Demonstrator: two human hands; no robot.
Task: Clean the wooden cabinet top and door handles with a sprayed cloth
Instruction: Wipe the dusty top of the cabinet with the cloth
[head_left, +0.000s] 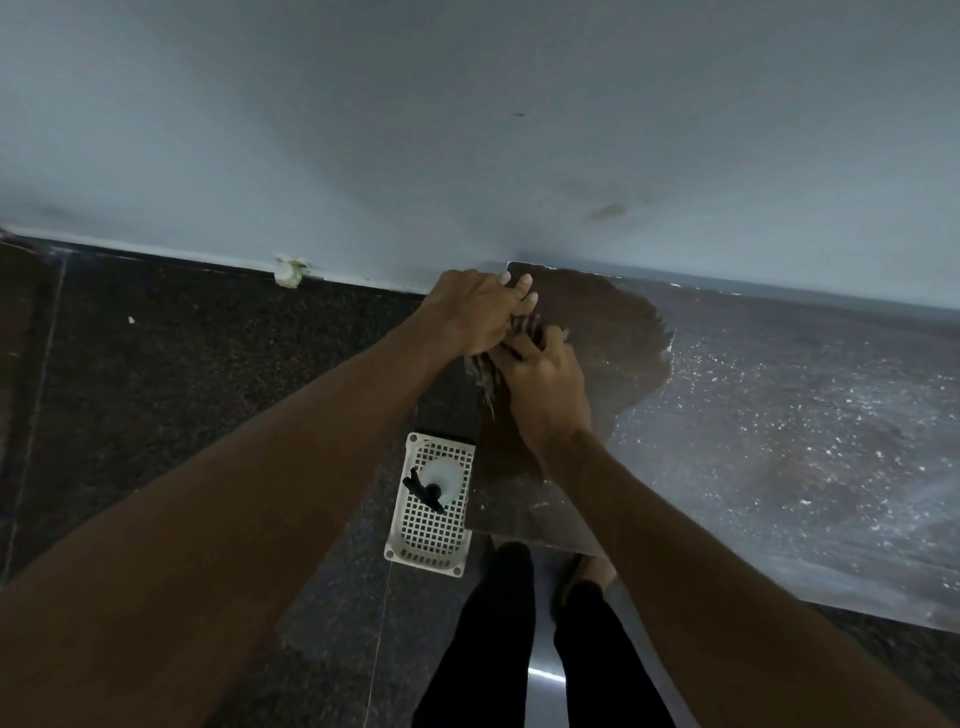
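One white perforated basket (430, 506) sits on the floor just below the hands, holding one spray bottle (435, 483). Beyond it, the left hand (475, 312) and right hand (543, 379) together clutch one cloth (483, 371) on the dusty cabinet top's (779, 426) wiped corner.

We find the cabinet top (779, 441) bare and open to the right of both hands, dusty all the way across. The wall (467, 130) closes off its far edge. Off its left edge, down on the floor (182, 364), a white basket (431, 514) holding a spray bottle (439, 480) stands close against the cabinet's side.
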